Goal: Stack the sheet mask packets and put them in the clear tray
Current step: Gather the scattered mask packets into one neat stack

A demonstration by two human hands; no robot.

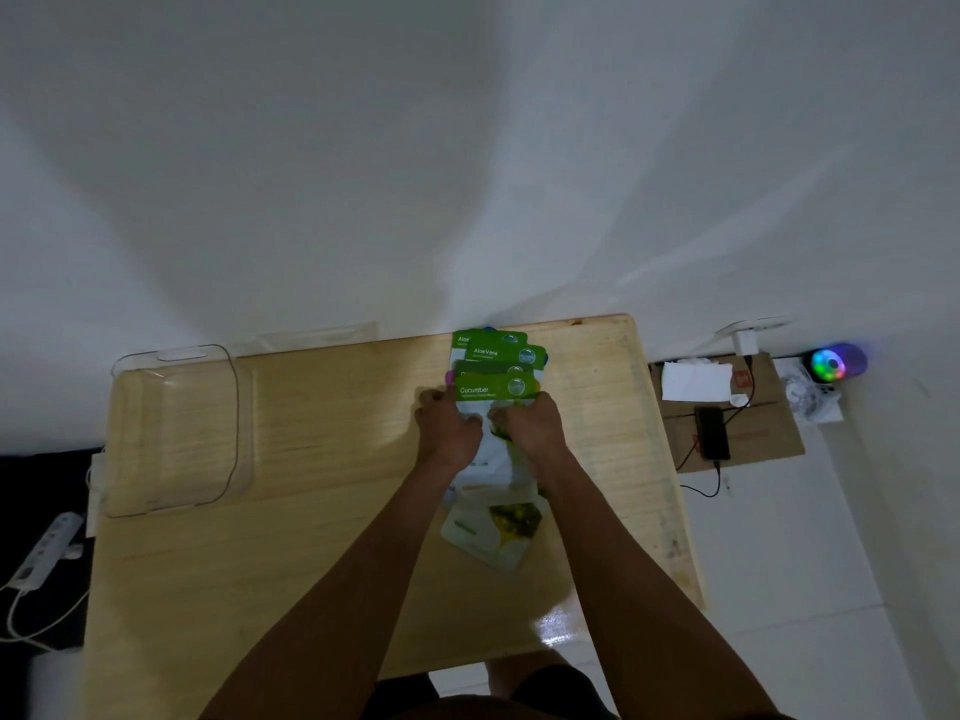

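Note:
Several green and white sheet mask packets (496, 371) lie overlapped in a fan at the far middle of the wooden table (322, 511). The top one reads Cucumber; those behind read Aloe Vera. My left hand (448, 428) and my right hand (530, 426) both press on the Cucumber packet, fingers curled at its sides. Another packet (493, 532) with a yellow-green picture lies nearer me, between my forearms. The clear tray (176, 428) sits at the table's far left, with nothing in it.
Right of the table, on the floor, lies a cardboard sheet (737, 413) with a phone, cables and white paper. A glowing coloured speaker (834, 362) stands beyond it. A white power strip (44, 556) lies at the left. A white wall backs the table.

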